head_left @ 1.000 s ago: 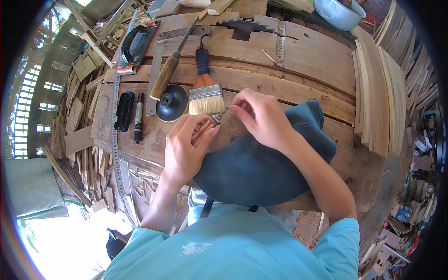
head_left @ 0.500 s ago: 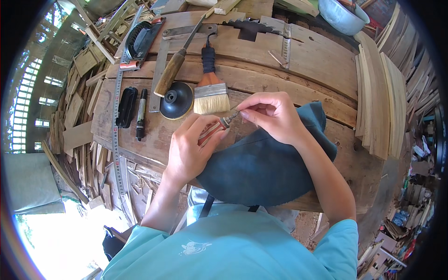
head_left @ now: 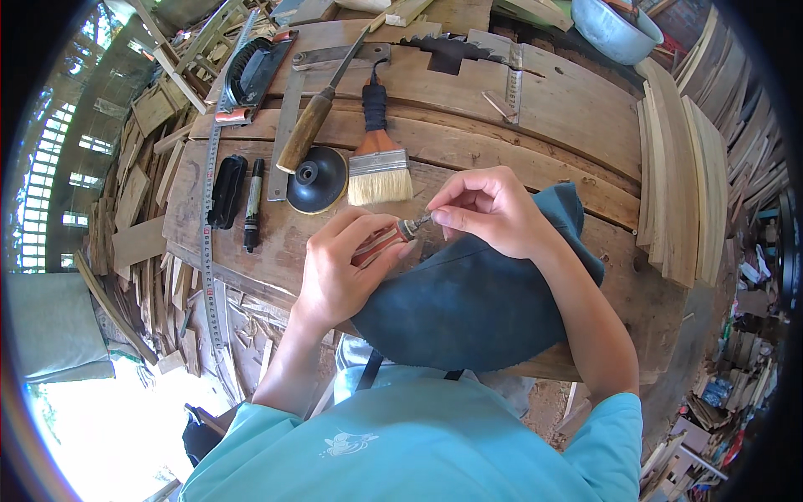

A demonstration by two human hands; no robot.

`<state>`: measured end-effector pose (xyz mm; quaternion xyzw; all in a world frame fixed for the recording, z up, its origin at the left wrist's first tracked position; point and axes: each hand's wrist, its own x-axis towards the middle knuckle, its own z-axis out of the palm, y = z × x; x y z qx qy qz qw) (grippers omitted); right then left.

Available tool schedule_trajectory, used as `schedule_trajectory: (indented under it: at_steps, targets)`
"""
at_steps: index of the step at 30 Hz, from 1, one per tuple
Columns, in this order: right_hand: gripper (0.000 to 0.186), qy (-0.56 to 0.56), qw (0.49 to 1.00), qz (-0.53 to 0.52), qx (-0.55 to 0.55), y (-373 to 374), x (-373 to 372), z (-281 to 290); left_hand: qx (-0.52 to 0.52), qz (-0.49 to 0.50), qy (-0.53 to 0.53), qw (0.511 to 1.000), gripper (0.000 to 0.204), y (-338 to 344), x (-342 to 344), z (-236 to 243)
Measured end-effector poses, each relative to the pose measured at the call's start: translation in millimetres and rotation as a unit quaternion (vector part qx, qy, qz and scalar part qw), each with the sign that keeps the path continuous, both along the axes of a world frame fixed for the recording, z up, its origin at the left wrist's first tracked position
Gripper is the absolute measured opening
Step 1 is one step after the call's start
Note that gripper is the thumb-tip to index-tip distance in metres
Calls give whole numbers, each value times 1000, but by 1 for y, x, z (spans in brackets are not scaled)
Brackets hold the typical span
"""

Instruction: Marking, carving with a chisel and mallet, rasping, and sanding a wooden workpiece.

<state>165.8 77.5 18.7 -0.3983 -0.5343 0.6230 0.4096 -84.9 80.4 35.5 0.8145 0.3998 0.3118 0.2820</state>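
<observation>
My left hand (head_left: 330, 266) is closed around a small hand tool (head_left: 385, 240) with a red and pale handle and a metal collar. Its narrow metal tip points toward my right hand (head_left: 493, 213), whose thumb and forefinger pinch at that end. Whether a small separate piece sits between those fingertips is too small to tell. Under both hands, a dark blue piece of leather or thick cloth (head_left: 468, 305) lies over the bench's near edge, its right end folded up beneath my right wrist. A wide paintbrush (head_left: 379, 176) with pale bristles lies just beyond my left hand.
On the wooden bench (head_left: 577, 167) lie a black marker (head_left: 253, 205), a black oblong case (head_left: 227, 192), a round black pad (head_left: 318, 181), a wood-handled tool (head_left: 305, 132) and a hand sander (head_left: 255, 79). Planks (head_left: 673, 176) stack at right; a metal bowl (head_left: 616, 29) stands far right.
My left hand and the tool have shifted slightly to the right. My right fingertips have moved slightly and still pinch at the tool's tip. The bench items are unchanged.
</observation>
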Motion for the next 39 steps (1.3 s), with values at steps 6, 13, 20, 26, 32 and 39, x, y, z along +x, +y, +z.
schedule_trajectory:
  at_steps: [6, 13, 20, 26, 32, 39]
  targets:
    - [11, -16, 1000, 20, -10, -1, 0, 4, 59, 21, 9, 998, 33, -9, 2, -5]
    - [9, -1, 1000, 16, 18, -5, 0, 3, 96, 29, 8, 995, 35, -11, 2, -8]
    - [9, 25, 1000, -6, -1, -7, -5, 2, 78, 17, -6, 997, 35, -10, -3, -7]
    - [51, 12, 998, -12, 59, -7, -11, 5, 66, 40, -30, 997, 35, -11, -12, 3]
    - [52, 57, 998, -15, 35, -1, -6, 3, 105, 200, 3, 974, 27, 19, -66, 40]
    - [39, -35, 997, -25, 58, -4, -16, -5, 122, 353, 138, 917, 40, 140, -180, 48]
